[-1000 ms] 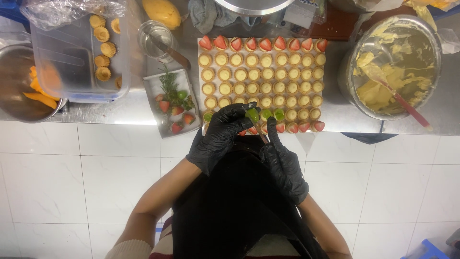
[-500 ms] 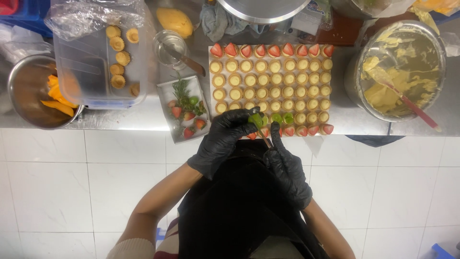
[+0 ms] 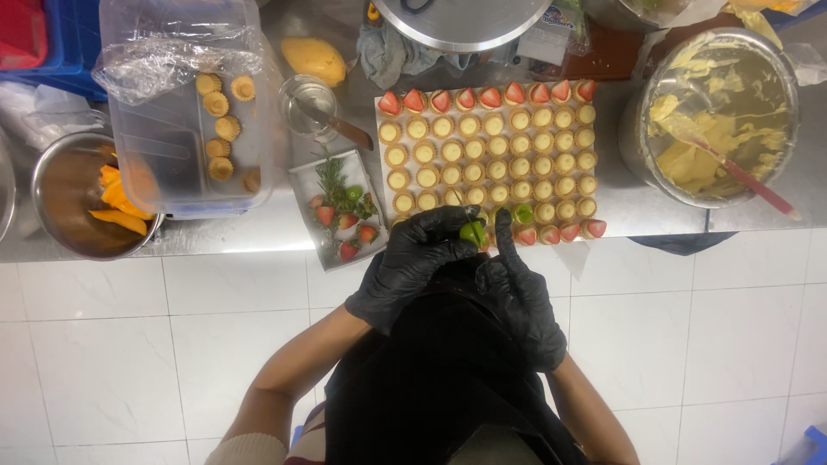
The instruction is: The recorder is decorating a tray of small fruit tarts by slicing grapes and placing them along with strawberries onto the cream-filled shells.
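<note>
left black-gloved hand [image 3: 413, 263] pinches a small green fruit piece [image 3: 472, 231]. right black-gloved hand [image 3: 517, 288] grasps nothing, forefinger out toward the white tray of small custard tarts [image 3: 488, 155] at 12 o'clock.

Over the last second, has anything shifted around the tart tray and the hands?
Very little. Both hands stay at the near edge of the tart tray: the left hand still pinches a green fruit piece, the right hand still points a finger beside it. Garnish dish, cream bowl and tub are unmoved.

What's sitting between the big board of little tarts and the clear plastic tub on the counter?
In the head view, a small tray of strawberry pieces and green sprigs, and behind it a glass with a knife.
</note>
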